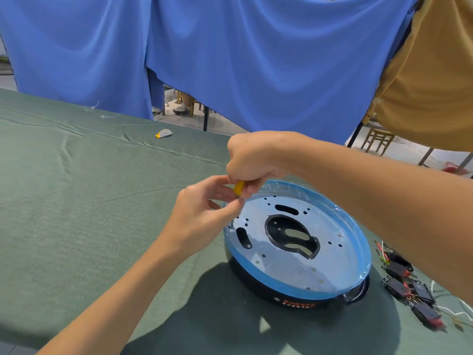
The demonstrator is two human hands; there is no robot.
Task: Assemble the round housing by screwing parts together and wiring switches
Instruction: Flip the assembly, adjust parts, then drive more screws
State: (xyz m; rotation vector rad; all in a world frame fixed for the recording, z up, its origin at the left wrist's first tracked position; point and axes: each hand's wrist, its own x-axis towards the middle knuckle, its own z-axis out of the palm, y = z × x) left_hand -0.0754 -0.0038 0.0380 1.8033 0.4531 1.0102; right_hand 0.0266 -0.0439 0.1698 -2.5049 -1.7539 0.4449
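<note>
Head view: the round housing (294, 294) sits on the green table (76, 201). At its far left rim, the right hand (252, 160) grips a yellow-handled screwdriver (238, 187) with curled fingers. The left hand (202, 208) pinches the shaft just below. Wired switches (409, 290) lie beside the housing, to its right.

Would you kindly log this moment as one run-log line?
right hand grips screwdriver | left hand pinches its shaft | tip at housing rim | switches lie beside housing
</note>
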